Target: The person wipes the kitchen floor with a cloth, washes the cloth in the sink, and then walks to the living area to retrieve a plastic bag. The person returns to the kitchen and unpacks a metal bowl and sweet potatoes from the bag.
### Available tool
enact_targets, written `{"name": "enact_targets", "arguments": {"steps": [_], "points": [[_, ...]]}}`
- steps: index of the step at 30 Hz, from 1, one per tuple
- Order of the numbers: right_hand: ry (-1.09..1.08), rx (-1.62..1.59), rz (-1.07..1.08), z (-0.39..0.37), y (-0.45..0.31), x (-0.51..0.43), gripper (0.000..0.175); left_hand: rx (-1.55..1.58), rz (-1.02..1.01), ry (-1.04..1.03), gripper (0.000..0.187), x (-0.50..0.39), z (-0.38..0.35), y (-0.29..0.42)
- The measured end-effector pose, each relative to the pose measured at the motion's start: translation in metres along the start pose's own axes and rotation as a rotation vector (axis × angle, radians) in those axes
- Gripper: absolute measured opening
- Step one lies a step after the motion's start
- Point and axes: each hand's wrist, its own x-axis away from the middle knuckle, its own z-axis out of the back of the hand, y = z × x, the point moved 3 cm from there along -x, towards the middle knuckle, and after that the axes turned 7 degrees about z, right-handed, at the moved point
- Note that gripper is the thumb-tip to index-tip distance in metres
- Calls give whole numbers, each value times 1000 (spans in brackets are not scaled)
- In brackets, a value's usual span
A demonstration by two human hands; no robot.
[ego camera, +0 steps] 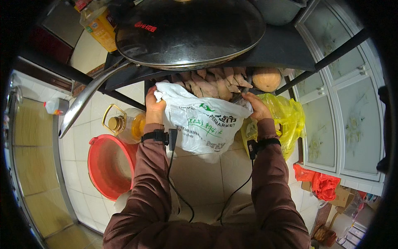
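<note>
A white plastic supermarket bag (pixel 202 127) hangs between my two hands in front of a low black shelf. My left hand (pixel 155 107) grips its upper left edge, and my right hand (pixel 257 105) holds the upper right edge. Behind the bag's rim lie several sweet potatoes (pixel 206 84) on the lower shelf, partly hidden by the bag. An orange-skinned pumpkin (pixel 266 79) rests to their right. Beside my right wrist is a yellow plastic bag (pixel 289 119), its contents unclear.
Above the sweet potatoes, a large lidded pan (pixel 192 34) stands on the black shelf (pixel 289 49), its metal handle (pixel 90 96) jutting left. A red bucket (pixel 110 168) and an oil jug (pixel 132 124) are on the floor at left. Glass-fronted cabinets (pixel 357 118) line the right.
</note>
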Motion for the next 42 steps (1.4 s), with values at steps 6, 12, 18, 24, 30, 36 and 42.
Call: {"name": "enact_targets", "arguments": {"steps": [6,12,18,24,30,36,42], "points": [[57,59,211,-7,-14,-8,18,-9,-35,76,19,-8,-5,8],[149,266,284,-16,-15,-16,35,44,-130,65,19,-12,-14,9],[139,358,389,-22,-2,6,42,-195,180,-328,28,-5,-30,-4],[143,436,408,-4,10,59,42,-436,153,30,35,54,-9,-35],[85,344,386,0,14,82,46,-299,64,22,23,54,-58,-26],[-136,-108,186,19,4,96,45,-315,117,92,16,35,-101,-27],[32,-610,107,85,3,112,34,-887,113,114,44,22,-75,11]]}}
